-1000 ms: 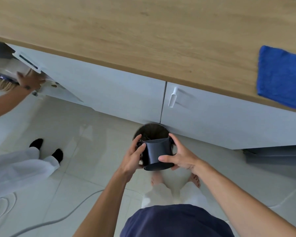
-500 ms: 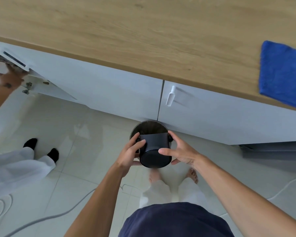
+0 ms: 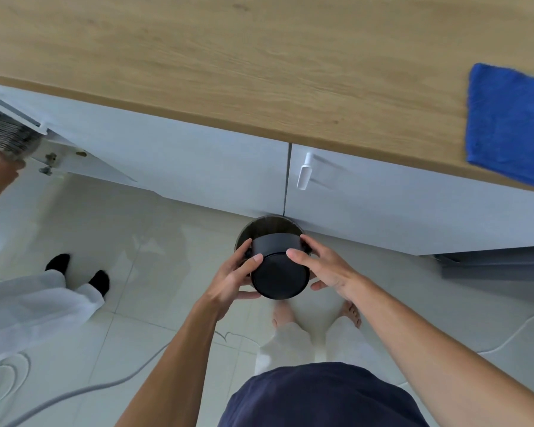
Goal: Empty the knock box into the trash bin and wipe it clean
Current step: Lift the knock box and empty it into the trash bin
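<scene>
Both my hands wrap the black knock box (image 3: pixel 278 266) from opposite sides: my left hand (image 3: pixel 232 282) presses its fingers against the left wall with the thumb lying across the upper edge, and my right hand (image 3: pixel 324 269) cups the right wall, thumb on the rim of the base and the other fingers curled underneath. Neither hand is spread flat; each is closed around the box. I hold the box tipped right over, so its flat round bottom faces up toward me and its mouth points down and away. It hangs directly above the trash bin (image 3: pixel 256 229), a small dark round bin standing on the pale tiled floor (image 3: pixel 142 272) right against the foot of the white cabinets (image 3: pixel 198 171). What lies inside the bin I cannot tell; its interior is dark and the box covers most of it.

Above the cabinets runs the wooden countertop (image 3: pixel 228 72), and a blue cloth (image 3: pixel 509 124) lies on it at the far right, near the front edge and well apart from my hands. A white handle (image 3: pixel 304 172) sticks out of the cabinet door just above the bin. My bare feet (image 3: pixel 350 314) stand just behind the bin. At the left, another person in white trousers and black socks (image 3: pixel 97 282) stands beside an open cabinet door (image 3: pixel 62 158).
</scene>
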